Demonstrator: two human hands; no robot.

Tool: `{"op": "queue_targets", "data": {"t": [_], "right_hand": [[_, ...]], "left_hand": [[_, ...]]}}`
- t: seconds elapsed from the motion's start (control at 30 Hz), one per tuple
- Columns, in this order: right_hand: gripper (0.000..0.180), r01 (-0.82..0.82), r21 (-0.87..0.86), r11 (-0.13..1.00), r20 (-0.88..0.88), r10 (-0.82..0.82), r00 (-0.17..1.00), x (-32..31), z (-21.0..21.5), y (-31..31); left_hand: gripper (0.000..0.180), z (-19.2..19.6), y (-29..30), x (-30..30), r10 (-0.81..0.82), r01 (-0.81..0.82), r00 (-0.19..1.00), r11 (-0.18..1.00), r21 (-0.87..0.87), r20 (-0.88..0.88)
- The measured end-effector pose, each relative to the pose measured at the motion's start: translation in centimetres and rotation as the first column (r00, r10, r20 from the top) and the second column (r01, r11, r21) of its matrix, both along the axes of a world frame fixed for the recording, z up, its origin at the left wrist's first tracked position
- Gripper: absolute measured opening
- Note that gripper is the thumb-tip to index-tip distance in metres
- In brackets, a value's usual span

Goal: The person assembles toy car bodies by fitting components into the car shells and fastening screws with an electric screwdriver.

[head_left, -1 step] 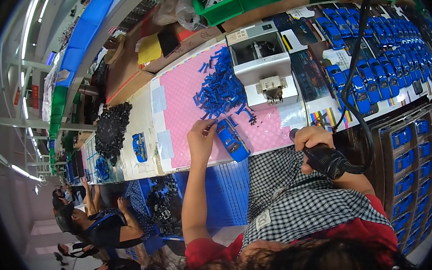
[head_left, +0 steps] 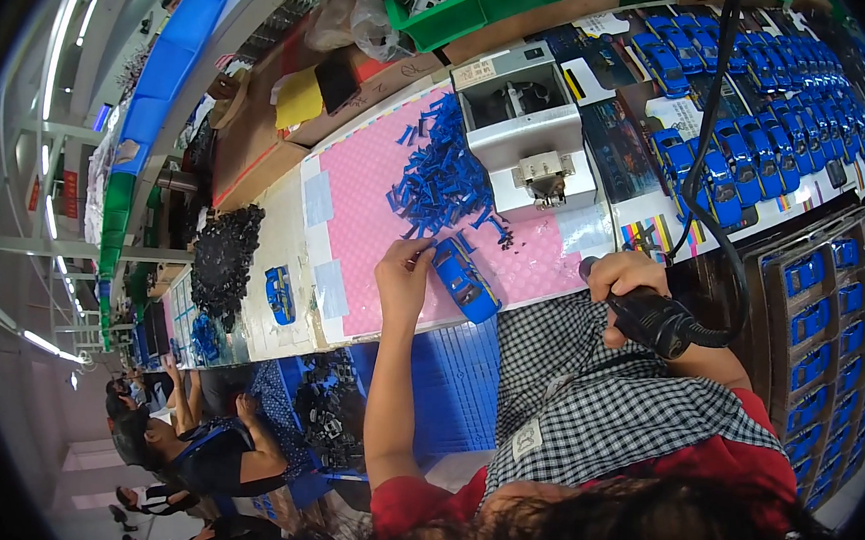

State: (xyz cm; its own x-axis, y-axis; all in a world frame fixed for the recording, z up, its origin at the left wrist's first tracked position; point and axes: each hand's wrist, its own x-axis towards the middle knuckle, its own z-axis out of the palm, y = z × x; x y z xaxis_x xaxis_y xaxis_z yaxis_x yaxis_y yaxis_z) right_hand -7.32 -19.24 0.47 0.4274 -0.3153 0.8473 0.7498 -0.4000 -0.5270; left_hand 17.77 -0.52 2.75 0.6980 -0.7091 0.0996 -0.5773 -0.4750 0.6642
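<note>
A blue toy car (head_left: 466, 278) lies at the near edge of the pink mat, angled toward me. My left hand (head_left: 402, 276) is at the car's left, with thumb and fingertips pinched together near its far end. Whatever is in that pinch, if anything, is too small to make out. My right hand (head_left: 630, 277) is wrapped round a black power screwdriver (head_left: 654, 324), held over my lap beside the table edge, its cable rising to the right. Beyond the car lies a heap of small blue plastic parts (head_left: 444, 176), with a few tiny dark screws (head_left: 506, 239) beside it.
A grey metal machine (head_left: 537, 137) stands behind the mat (head_left: 366, 215). Rows of blue toy cars (head_left: 762, 153) cover the right side; a tray of cars (head_left: 817, 342) is at the near right. Black parts (head_left: 225, 261) and another car (head_left: 279, 295) lie left. Co-workers sit further left.
</note>
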Motion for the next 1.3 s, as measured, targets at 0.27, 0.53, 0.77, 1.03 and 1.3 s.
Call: {"op": "queue_targets", "data": {"t": [0.27, 0.53, 0.77, 1.03, 1.3], "right_hand": [[0.058, -0.002, 0.024, 1.000, 0.020, 0.001, 1.000, 0.1, -0.1, -0.1], [0.057, 0.011, 0.035, 0.999, 0.061, -0.013, 0.998, 0.2, -0.2, 0.1], [0.057, -0.020, 0.015, 1.000, 0.061, 0.019, 0.998, 0.2, 0.1, -0.2], [0.058, -0.056, 0.022, 0.998, 0.108, 0.053, 0.993, 0.5, -0.4, -0.1], [0.057, -0.032, 0.022, 0.999, 0.100, 0.030, 0.995, 0.4, -0.2, -0.1]], "left_hand": [[0.012, -0.3, -0.6, -0.9, -0.008, 0.014, 0.999, 0.986, -0.166, 0.033], [0.011, 0.1, -0.3, -0.5, -0.027, 0.026, 1.000, 0.996, -0.086, -0.011], [0.011, -0.9, -0.2, -0.6, 0.040, -0.047, 0.998, 0.987, -0.154, -0.044], [0.014, -1.6, 0.4, 0.6, 0.044, -0.089, 0.961, 0.984, -0.157, -0.273], [0.015, -2.0, 0.4, 0.4, 0.062, -0.141, 0.938, 0.967, -0.213, -0.342]]}}
